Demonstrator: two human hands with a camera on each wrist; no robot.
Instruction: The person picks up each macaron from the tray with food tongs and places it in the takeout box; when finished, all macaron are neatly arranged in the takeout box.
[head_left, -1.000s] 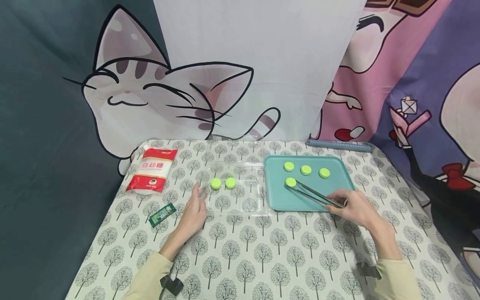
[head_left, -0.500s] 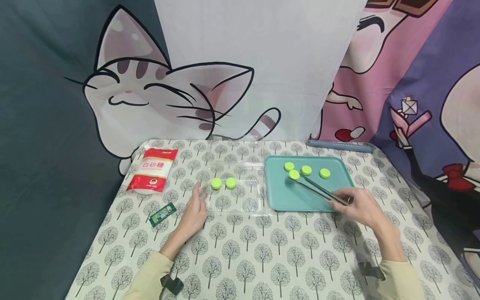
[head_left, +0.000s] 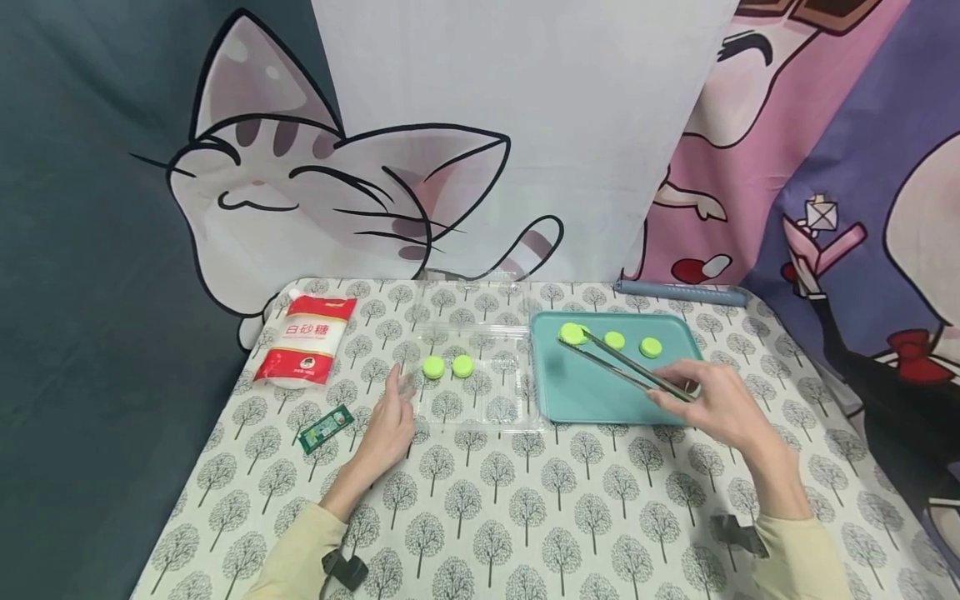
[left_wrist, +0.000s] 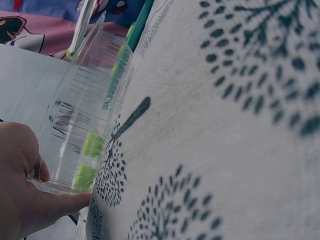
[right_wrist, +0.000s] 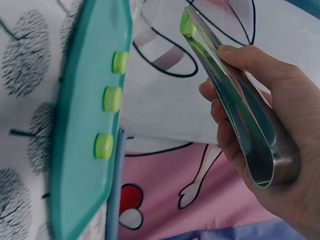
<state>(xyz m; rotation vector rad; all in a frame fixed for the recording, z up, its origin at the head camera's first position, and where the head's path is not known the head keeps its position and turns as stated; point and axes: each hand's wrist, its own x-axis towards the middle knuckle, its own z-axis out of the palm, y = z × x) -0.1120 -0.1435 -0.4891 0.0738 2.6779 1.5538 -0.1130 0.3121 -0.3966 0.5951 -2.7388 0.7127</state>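
My right hand (head_left: 723, 404) grips metal tongs (right_wrist: 235, 100), whose tips pinch a light green macaron (right_wrist: 187, 23). The right wrist view shows that macaron raised clear of the teal tray (head_left: 600, 400), where three more macarons (right_wrist: 112, 99) stand in a row. In the head view, the lifted one overlaps the leftmost of the row. To the left of the tray lies a clear plastic box (head_left: 480, 408) with its lid folded back, holding two green macarons (head_left: 447, 367) side by side. My left hand (left_wrist: 25, 190) holds the near end of this box between thumb and finger.
A red and white sugar bag (head_left: 307, 340) lies at the back left, with a small green packet (head_left: 325, 427) nearer me. Along the back right edge lies a blue-grey roll (head_left: 678, 292). A tree-patterned cloth (head_left: 487, 517) covers the table.
My right hand has raised the macaron in the tongs off the tray, and the tongs' tips have moved back, then left towards the box. The left hand stays put.
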